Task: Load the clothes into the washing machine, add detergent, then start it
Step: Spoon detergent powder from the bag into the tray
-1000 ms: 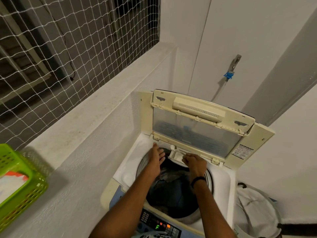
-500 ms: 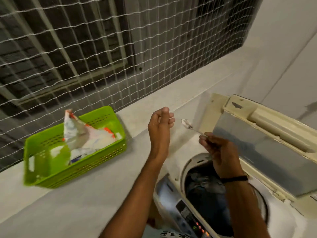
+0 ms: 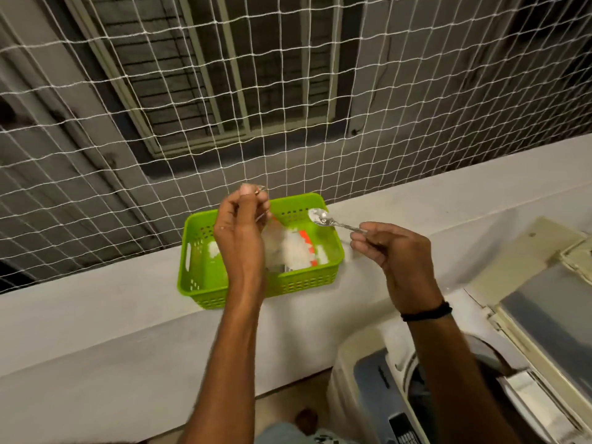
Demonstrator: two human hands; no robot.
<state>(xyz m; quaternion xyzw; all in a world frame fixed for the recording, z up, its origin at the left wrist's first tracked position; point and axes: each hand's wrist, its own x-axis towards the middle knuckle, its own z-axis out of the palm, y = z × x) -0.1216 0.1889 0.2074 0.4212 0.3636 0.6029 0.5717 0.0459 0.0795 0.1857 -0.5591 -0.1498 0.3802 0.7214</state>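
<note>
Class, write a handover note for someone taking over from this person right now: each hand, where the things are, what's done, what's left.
Left hand: raised over the green basket, fingers curled; any grip unclear.
Right hand: pinches the spoon by its handle, bowl over the basket.
Detergent packet: in the basket on the ledge.
Washing machine: lid up, drum mostly hidden.
Left: scoop and add detergent, shut lid, start.
</note>
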